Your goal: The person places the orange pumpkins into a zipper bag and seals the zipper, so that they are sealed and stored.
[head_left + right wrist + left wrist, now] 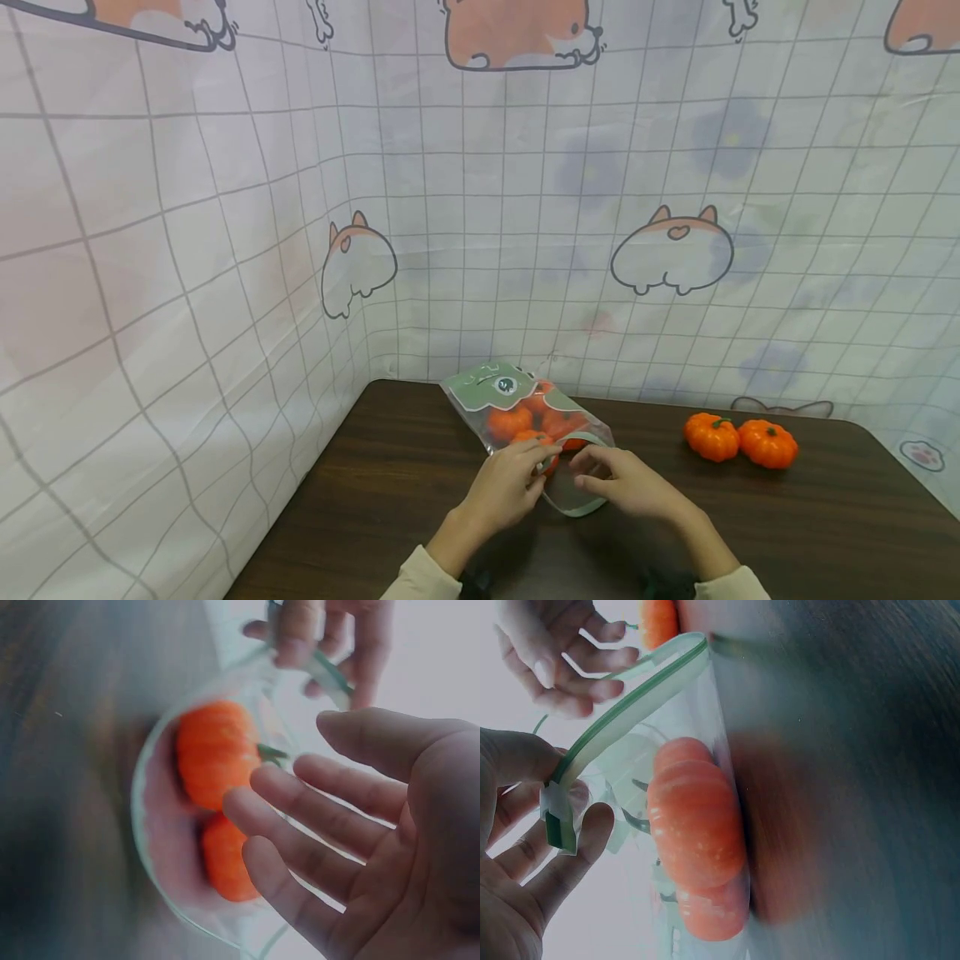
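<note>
A clear zip bag (480, 393) with a green cartoon print lies on the table, several orange toy pumpkins (510, 422) inside it. Its mouth gapes towards me, rimmed by a green zip strip (634, 705). My left hand (506, 483) pinches that strip at one end, by the white slider (553, 799). On the other side of the mouth my right hand (626, 483) holds nothing, its fingers spread and slightly bent. In the right wrist view, these fingers overlap the pumpkins (217, 757) seen through the opening.
Two more orange toy pumpkins (711, 437) sit side by side on the dark wooden table (390, 467), right of the bag. A pale gridded cloth (510, 250) with cartoon dogs hangs behind the table and along its left side.
</note>
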A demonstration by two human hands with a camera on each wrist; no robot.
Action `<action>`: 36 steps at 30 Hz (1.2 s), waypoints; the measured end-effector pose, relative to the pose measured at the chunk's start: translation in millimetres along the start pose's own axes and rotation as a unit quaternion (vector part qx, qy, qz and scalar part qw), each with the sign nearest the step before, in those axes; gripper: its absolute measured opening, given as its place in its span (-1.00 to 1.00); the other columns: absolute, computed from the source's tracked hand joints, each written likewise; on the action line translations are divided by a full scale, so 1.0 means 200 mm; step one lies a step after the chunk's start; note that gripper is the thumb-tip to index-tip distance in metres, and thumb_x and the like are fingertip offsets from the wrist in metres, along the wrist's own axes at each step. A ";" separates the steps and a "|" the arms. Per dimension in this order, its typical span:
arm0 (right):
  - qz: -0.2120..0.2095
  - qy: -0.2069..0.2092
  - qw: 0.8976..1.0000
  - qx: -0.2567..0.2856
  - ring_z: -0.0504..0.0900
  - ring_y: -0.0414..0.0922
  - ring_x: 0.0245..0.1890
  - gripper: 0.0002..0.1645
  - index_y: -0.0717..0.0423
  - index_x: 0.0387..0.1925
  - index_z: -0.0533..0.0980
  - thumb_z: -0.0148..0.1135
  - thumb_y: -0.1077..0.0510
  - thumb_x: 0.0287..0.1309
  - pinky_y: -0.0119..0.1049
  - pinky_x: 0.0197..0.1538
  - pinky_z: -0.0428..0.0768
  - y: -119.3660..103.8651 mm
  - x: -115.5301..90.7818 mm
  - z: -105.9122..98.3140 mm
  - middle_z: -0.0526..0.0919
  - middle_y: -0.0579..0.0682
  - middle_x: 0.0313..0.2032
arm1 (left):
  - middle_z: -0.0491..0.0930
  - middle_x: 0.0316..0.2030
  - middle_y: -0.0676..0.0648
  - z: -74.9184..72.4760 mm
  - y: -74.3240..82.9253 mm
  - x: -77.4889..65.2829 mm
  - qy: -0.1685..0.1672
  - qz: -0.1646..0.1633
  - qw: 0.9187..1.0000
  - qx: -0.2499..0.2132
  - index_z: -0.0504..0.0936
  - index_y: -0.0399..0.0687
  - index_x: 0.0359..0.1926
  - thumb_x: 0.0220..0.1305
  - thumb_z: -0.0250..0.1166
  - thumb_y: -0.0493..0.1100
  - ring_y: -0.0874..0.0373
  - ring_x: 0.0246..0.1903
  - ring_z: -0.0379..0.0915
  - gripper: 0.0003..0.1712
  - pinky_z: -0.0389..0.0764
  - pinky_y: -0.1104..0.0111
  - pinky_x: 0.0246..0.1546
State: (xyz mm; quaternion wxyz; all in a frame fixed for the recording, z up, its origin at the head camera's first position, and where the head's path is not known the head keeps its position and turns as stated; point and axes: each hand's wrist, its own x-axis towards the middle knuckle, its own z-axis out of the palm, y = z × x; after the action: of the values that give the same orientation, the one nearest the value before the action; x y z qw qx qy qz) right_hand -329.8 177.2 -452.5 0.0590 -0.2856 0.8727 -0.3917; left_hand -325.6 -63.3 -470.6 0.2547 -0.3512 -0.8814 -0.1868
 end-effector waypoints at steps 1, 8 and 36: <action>-0.003 0.001 1.000 -0.004 0.66 -0.07 -0.08 -0.70 0.05 0.03 0.58 0.22 -0.03 0.42 -0.34 -0.13 0.61 0.00 -0.01 -0.02 0.71 0.04 -0.06 | 0.70 0.15 -0.01 0.00 0.00 0.00 0.000 0.000 1.000 0.001 0.67 0.07 0.21 0.19 0.42 -0.28 0.14 0.15 0.63 -0.47 0.69 0.27 0.02; -0.024 0.008 0.999 0.026 0.72 -0.10 -0.13 -0.75 0.07 0.01 0.59 0.18 0.04 0.45 -0.29 -0.08 0.66 0.03 -0.06 -0.14 0.72 0.03 -0.10 | 0.70 0.12 0.03 0.01 0.00 0.00 0.008 0.001 1.000 -0.002 0.67 0.08 0.20 0.17 0.43 -0.28 0.19 0.07 0.64 -0.47 0.68 0.33 -0.02; 0.055 0.200 0.978 -0.003 0.66 -0.24 -0.19 -0.60 0.24 0.13 0.52 0.19 0.05 0.45 -0.38 -0.16 0.66 0.17 -0.21 -0.37 0.67 0.14 -0.07 | 0.72 0.08 0.05 0.00 0.00 0.00 0.009 0.006 1.000 0.000 0.69 0.07 0.17 0.16 0.43 -0.28 0.18 0.03 0.66 -0.49 0.70 0.31 -0.07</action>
State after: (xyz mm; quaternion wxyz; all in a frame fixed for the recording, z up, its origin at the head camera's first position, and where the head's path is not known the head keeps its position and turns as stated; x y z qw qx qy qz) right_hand -334.7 265.5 -430.4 -0.0959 -0.1534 0.8825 -0.4340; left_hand -326.7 -62.8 -470.9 0.2635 -0.3553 -0.8769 -0.1882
